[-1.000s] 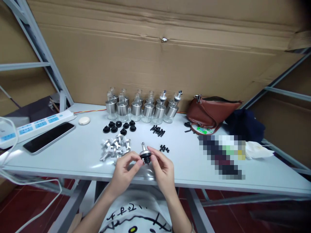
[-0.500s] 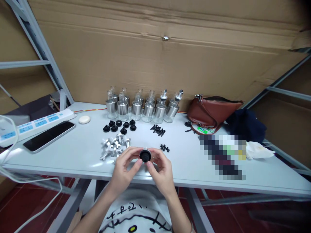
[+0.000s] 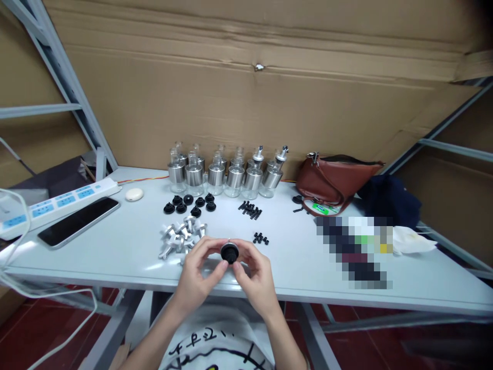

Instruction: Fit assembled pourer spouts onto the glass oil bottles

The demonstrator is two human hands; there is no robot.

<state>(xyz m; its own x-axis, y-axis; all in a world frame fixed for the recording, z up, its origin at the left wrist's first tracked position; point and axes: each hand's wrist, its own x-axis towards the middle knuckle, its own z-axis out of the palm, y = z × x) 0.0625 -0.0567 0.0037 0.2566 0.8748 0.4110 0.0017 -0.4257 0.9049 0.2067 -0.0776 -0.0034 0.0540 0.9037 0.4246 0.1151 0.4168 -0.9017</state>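
Between both hands, just above the table's front edge, is a bottle pourer (image 3: 230, 253) with its black ribbed stopper facing me and a silvery rim behind it. My left hand (image 3: 200, 270) grips it from the left, thumb on the stopper's lower edge. From the other side my right hand (image 3: 254, 272) pinches it the same way. Loose silver pourer spouts (image 3: 185, 234) lie in a pile beyond my left hand. Behind them are several black stoppers (image 3: 181, 207). Small black caps (image 3: 261, 238) and thin black pieces (image 3: 251, 209) lie beyond my right hand.
Glass bottles with steel sleeves (image 3: 194, 174) stand in rows at the back; two carry pourers. A brown bag (image 3: 331, 180) sits to their right. A phone (image 3: 79, 222), a power strip (image 3: 54, 203) and a round white case (image 3: 134, 195) lie left. Cardboard (image 3: 246, 113) walls the back.
The view has shifted slightly. Both hands keep hold of the pourer in nearly the same place, its black stopper tilted a little differently.
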